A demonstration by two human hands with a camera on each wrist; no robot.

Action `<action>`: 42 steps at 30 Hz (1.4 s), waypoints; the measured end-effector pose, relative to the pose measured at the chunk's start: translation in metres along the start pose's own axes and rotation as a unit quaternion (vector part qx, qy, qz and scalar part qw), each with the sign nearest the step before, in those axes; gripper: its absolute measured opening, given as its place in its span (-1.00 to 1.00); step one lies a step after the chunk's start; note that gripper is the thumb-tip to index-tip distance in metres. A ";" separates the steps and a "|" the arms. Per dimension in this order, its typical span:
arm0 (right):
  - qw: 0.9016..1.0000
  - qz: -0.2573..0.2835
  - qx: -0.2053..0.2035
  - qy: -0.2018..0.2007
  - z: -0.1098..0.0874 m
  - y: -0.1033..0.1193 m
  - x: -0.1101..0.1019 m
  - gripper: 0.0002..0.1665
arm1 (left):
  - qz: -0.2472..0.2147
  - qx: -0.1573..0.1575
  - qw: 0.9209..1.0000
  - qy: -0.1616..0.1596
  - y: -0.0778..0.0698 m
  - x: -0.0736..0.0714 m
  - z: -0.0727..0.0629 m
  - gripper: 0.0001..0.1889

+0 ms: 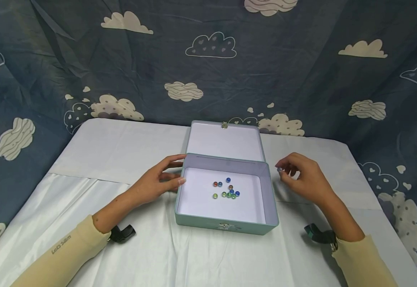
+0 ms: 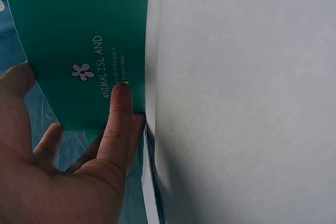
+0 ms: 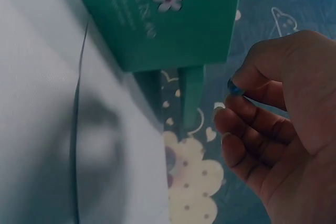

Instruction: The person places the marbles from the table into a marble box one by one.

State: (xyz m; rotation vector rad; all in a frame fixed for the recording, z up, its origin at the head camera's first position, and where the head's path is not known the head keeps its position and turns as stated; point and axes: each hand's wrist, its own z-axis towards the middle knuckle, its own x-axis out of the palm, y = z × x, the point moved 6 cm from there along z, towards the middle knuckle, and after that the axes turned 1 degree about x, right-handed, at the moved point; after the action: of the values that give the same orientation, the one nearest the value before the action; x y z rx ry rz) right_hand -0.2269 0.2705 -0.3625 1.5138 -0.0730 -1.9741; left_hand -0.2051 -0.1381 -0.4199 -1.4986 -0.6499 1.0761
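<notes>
A green tin box (image 1: 226, 229) sits on the white cloth with its hinged lid (image 1: 226, 141) laid back behind it. Several glass marbles (image 1: 229, 195) in blue, green, red and brown lie on its pale floor. My left hand (image 1: 160, 177) rests against the box's left side, thumb at the rim and fingers extended along the wall; the left wrist view shows those fingers on the printed green side (image 2: 89, 40). Off the box's right side, my right hand (image 1: 301, 175) pinches a blue marble (image 3: 235, 88) between thumb and index finger, raised above the cloth.
A white cloth (image 1: 151, 247) covers the table, with fold lines across it. Behind and at both sides hangs a dark blue curtain (image 1: 151, 63) with a cloud print. Black wrist cameras (image 1: 122, 234) are strapped at both sleeve cuffs. A small metal clasp (image 1: 224, 226) is on the box front.
</notes>
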 end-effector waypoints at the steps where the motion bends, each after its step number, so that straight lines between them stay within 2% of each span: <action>1: 1.000 0.001 -0.005 -0.002 0.000 0.003 -0.001 -0.74 | 0.000 0.000 1.000 0.000 0.000 0.000 0.000 -0.23; 18: 0.999 0.014 -0.028 -0.006 -0.002 0.028 -0.005 -0.71 | 0.003 0.003 1.000 0.001 0.000 0.000 0.000 -0.22; 42: 0.999 0.023 -0.039 0.009 -0.004 0.029 0.003 -0.69 | 0.006 0.001 1.000 -0.002 -0.001 0.000 0.000 -0.22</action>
State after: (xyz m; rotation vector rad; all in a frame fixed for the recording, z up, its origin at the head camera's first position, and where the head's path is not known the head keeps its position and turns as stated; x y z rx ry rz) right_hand -0.2110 0.2467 -0.3544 1.4671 -0.0236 -1.9041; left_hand -0.2051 -0.1380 -0.4190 -1.5019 -0.6430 1.0894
